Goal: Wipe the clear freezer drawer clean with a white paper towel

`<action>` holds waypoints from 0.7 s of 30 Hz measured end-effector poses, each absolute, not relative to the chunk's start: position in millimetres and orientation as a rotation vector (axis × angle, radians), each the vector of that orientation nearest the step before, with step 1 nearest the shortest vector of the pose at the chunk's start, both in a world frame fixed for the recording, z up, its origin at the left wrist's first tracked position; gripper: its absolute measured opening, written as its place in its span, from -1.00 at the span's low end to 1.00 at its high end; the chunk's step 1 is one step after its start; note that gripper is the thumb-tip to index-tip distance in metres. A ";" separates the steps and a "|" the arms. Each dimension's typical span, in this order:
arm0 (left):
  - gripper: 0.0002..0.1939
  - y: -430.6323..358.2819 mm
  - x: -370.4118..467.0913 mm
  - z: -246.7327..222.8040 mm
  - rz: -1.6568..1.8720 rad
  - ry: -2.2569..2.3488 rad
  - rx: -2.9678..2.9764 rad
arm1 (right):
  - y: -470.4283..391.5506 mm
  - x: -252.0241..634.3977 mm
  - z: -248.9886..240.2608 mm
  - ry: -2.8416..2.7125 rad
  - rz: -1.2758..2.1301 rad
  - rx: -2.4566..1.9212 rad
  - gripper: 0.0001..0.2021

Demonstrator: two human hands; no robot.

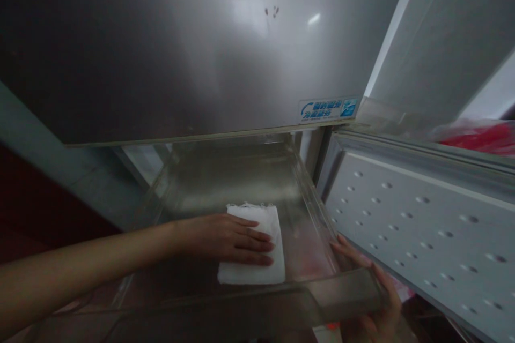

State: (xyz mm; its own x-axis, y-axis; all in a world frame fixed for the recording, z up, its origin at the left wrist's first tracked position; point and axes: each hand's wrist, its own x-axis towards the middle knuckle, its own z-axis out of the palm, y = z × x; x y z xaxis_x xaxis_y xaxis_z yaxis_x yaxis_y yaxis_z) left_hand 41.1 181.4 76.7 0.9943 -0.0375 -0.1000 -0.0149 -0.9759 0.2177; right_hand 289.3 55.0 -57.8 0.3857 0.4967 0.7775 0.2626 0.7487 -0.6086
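Observation:
A clear plastic drawer [346,292] is pulled out below the upper door of a fridge. On its bottom lies a folded white cloth [273,225] with a frayed far edge. My left hand [237,238] rests flat on the cloth, palm down, fingers stretched to the right. At the drawer's front right corner, my right hand [380,284] is wrapped round the edge, with its fingers partly hidden behind the plastic.
The closed grey upper door [225,64] overhangs the drawer and bears a blue sticker [328,109]. To the right, the lower door [402,214] stands open. A red item in plastic [483,139] lies behind it.

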 end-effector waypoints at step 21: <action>-0.40 320.6 34.8 86.7 -0.086 0.668 3.112 | 62.6 295.5 -72.1 -1.215 0.086 -0.729 -0.54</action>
State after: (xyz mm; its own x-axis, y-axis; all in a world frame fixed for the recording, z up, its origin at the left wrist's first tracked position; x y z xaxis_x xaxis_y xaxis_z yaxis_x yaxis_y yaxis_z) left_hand 34.8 320.6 86.7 0.9107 0.4108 -0.0437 0.4085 -0.9112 -0.0530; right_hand 295.5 62.6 -72.1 0.3750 0.4328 0.8198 0.3137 0.7729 -0.5515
